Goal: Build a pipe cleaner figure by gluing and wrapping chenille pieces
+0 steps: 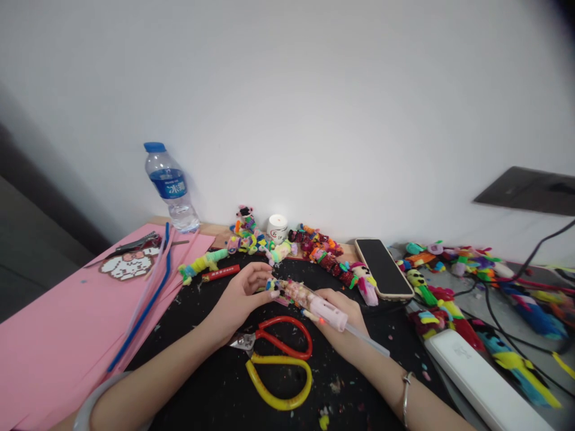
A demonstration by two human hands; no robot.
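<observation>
While the right hand (342, 316) closed around a pale pink glue gun (327, 311), its nozzle pointing toward the left hand, the fingers of the left hand (242, 294) pinched the far tip of a small pipe-cleaner figure (291, 290) that lay across the gap between the two hands. The red-and-yellow scissors (281, 361) served as the landmark: the figure and both hands sat just beyond its handles, on the black mat (215, 383).

The main risk, as I judged it, was a burn. A red light showed on the gun (presumably it was powered), and the left fingertips (269, 286) rested close to where glue would come out; a slip or a long squeeze could have put hot glue on them. Glue could also have strung onto the fuzzy wire and matted it, or shifted a piece before it set, since the figure was steadied at only one end.

A smartphone (383, 267) lay beyond and to the right of the scissors, near the gun's rear, where a stray drip might have reached it. The scissors' blades pointed toward the left forearm, so a careless drag of that arm could have caught them. Far left of the scissors, pink paper (54, 335) carried loose pipe cleaners (148, 296).
</observation>
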